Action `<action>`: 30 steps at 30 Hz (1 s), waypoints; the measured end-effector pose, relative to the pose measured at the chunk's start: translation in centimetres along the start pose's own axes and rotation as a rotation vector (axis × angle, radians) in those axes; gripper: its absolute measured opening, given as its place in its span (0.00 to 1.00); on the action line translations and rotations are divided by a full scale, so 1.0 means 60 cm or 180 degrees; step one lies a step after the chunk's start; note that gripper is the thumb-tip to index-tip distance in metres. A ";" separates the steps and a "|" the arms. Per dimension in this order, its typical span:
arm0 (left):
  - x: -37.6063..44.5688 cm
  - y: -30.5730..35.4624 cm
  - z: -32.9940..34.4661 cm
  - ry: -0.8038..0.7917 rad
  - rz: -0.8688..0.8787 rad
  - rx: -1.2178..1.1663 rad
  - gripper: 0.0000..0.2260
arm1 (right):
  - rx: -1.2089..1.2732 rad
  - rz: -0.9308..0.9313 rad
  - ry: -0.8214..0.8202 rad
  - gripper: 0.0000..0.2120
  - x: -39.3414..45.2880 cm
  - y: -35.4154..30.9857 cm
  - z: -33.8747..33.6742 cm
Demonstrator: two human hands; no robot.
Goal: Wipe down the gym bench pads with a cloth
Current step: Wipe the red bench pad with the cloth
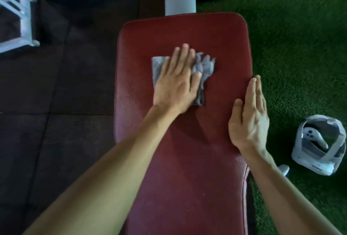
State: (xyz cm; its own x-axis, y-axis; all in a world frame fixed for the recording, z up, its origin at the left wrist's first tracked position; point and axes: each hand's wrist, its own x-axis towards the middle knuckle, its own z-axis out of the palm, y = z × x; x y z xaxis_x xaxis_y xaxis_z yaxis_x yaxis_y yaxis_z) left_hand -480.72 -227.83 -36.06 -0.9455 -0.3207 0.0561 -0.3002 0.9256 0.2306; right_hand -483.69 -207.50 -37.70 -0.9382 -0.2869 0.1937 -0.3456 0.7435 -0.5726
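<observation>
The left hand (176,78) lies flat and fully spread, palm down, on a grey cloth (203,66) that sits on the red bench pad (187,159), a little toward the pad's far end and roughly midway between its left and right edges. The fingers (185,52) are stretched forward and close together, pressing the cloth against the vinyl rather than gripping it; crumpled folds of the cloth stick out past the thumb side, and a flat corner shows on the other side. The right hand (249,120) is also open, fingers straight and together, resting along the pad's right edge with nothing in it, well apart from the cloth. Beside that edge, on green turf (300,56), lies a white headset (319,144). Dark floor tiles (56,103) run along the pad's left edge.
</observation>
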 end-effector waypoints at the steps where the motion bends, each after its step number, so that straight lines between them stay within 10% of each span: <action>1: -0.010 -0.020 -0.005 0.0084 -0.0307 0.0070 0.28 | -0.0008 0.0001 -0.0019 0.30 0.000 -0.001 0.000; 8: -0.207 0.001 -0.012 0.0352 -0.1516 0.0091 0.27 | -0.0169 0.0126 -0.0193 0.31 -0.004 -0.012 -0.003; 16: -0.136 0.055 0.006 0.0080 -0.0041 -0.0256 0.28 | -0.0191 0.0089 -0.0154 0.31 -0.004 -0.013 -0.005; 23: -0.146 -0.082 -0.025 0.0304 -0.0928 0.0066 0.28 | -0.0207 0.0085 -0.0133 0.31 -0.008 -0.013 -0.003; 30: -0.282 0.076 0.005 -0.0037 -0.0894 0.0031 0.29 | -0.0320 -0.0228 -0.0306 0.27 -0.015 -0.015 -0.009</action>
State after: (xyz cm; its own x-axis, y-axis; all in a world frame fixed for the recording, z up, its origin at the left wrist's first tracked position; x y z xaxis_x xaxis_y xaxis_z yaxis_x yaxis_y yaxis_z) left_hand -466.13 -218.16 -36.26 -0.8264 -0.5627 -0.0199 -0.5519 0.8026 0.2263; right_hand -482.54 -207.59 -36.91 -0.9065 -0.3942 0.1513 -0.4163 0.7744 -0.4765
